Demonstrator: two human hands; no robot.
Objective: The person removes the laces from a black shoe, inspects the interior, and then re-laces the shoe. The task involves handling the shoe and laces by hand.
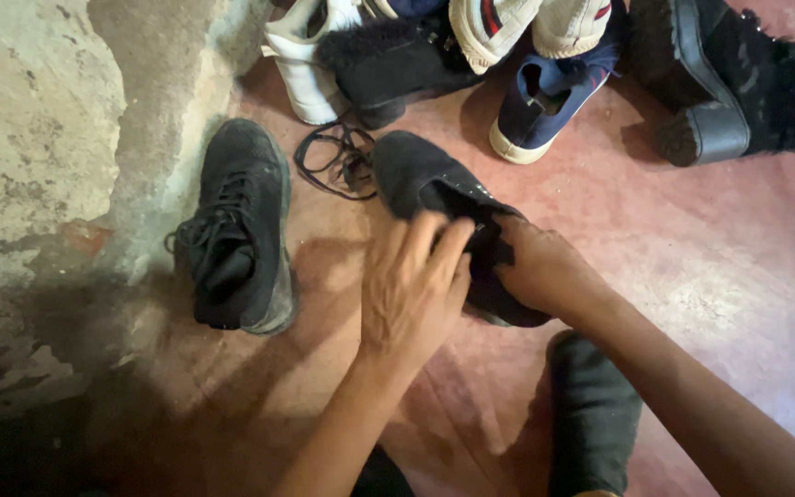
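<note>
Lying on the red floor (710, 248), a black shoe (416, 175) is gripped at its opening by both hands: the left hand (411, 285) has its fingers (439, 248) curled over the collar, the right hand (540, 271) clasps the heel side. A second laced black shoe (236, 230) rests just left by the wall (39, 138), a loose black lace (333, 161) between them.

I see my left hand (413, 281) and right hand (535, 269) both gripping a black shoe (425, 179) on the red floor (692, 248), its mate (236, 230) lying beside the wall (39, 156).
</note>
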